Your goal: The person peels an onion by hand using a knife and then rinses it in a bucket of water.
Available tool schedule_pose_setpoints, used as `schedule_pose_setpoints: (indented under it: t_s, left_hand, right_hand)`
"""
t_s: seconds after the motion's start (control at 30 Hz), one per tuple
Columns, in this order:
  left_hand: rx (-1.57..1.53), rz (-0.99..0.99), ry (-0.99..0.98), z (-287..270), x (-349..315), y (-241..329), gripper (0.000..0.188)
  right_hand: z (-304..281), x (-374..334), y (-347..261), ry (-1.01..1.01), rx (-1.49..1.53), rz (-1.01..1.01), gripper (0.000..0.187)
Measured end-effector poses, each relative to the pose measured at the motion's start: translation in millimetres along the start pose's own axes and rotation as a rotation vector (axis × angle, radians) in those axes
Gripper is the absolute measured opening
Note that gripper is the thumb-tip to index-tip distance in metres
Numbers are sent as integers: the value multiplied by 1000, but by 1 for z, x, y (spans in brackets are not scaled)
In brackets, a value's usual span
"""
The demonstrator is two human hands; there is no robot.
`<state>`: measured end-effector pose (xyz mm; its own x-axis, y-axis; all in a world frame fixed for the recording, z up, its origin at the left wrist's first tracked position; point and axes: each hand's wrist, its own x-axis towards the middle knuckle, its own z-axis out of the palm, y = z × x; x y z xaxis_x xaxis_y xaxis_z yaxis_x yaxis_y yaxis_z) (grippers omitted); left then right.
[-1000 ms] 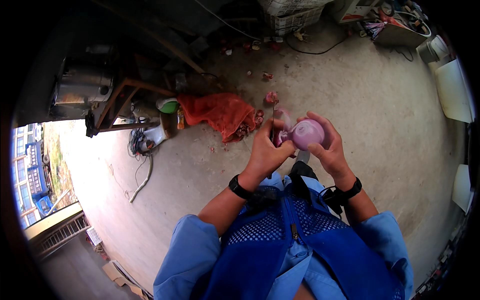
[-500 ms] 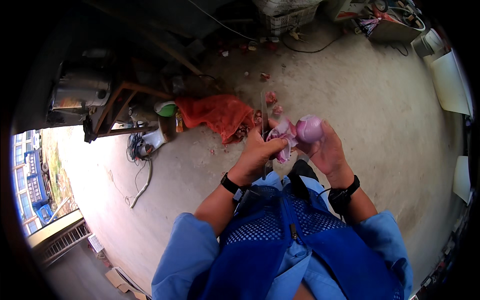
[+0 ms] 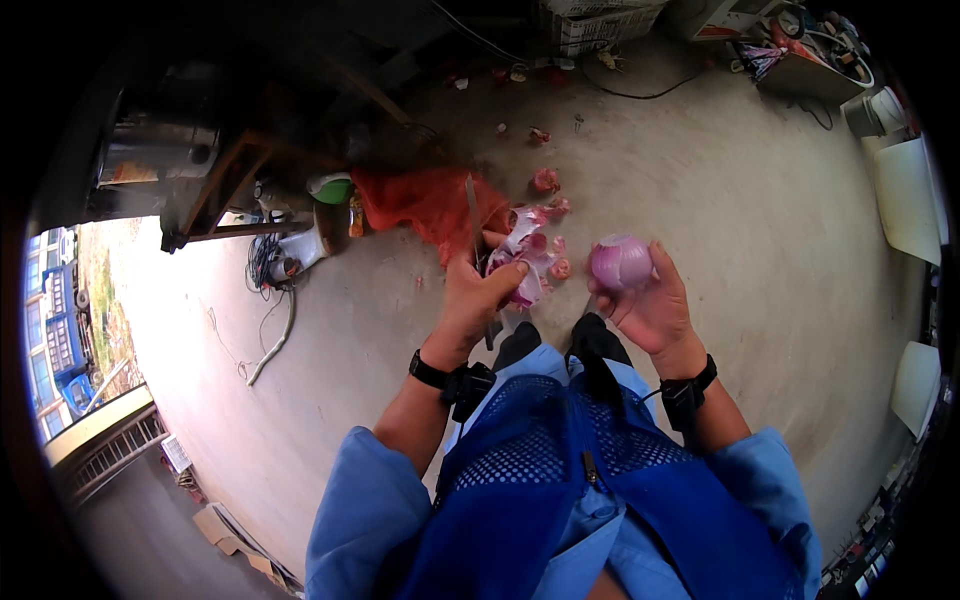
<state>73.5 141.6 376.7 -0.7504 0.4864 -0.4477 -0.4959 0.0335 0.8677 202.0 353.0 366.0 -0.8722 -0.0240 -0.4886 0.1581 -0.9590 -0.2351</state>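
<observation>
A peeled purple onion [image 3: 622,264] rests in the fingers of my right hand [image 3: 652,318], its surface smooth and pale violet. My left hand [image 3: 468,302] is closed round a knife [image 3: 473,205], whose narrow blade points away from me. Between the thumb and fingers of that same hand is a bunch of torn onion skin [image 3: 527,240], white inside and purple outside. A gap separates the two hands. The knife's handle is mostly hidden by my left palm.
A red mesh bag [image 3: 415,208] lies on the concrete floor beyond my left hand. Scraps of onion peel [image 3: 545,180] are scattered near it. A wooden stand [image 3: 228,190] is at the left; a pale crate [image 3: 605,30] stands at the back. White panels [image 3: 908,200] lean at the right.
My left hand has moved left with the knife and the onion skin, away from the onion. The right hand keeps the onion in almost the same place.
</observation>
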Motion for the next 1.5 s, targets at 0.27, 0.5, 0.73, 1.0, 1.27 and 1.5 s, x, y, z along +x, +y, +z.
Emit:
schedule_pose_setpoints:
  t_s: [0.27,0.5,0.73,1.0,1.27,1.5]
  left_hand:
    - [-251,23,592,-100,-45,-48,21]
    - [-263,-106,826,-135,-93,-108,15]
    - [-427,-78,671,-149,-82,-126,21]
    - [-487,88,489,-143,-56,-58,18]
    - [-619,201,411,-117,-72,-33,19]
    - [-698,251,329,-99,-82,-11,29]
  right_hand:
    - [-16,11,-34,-8,-134,100,66]
    - [-19,31,-17,-109,-270,252,73]
    - [10,33,70,-144,-476,332,82]
    - [68,46,167,-332,-703,450,89]
    - [81,56,169,-441,-589,462,90]
    - [77,53,158,-516,-522,417,93]
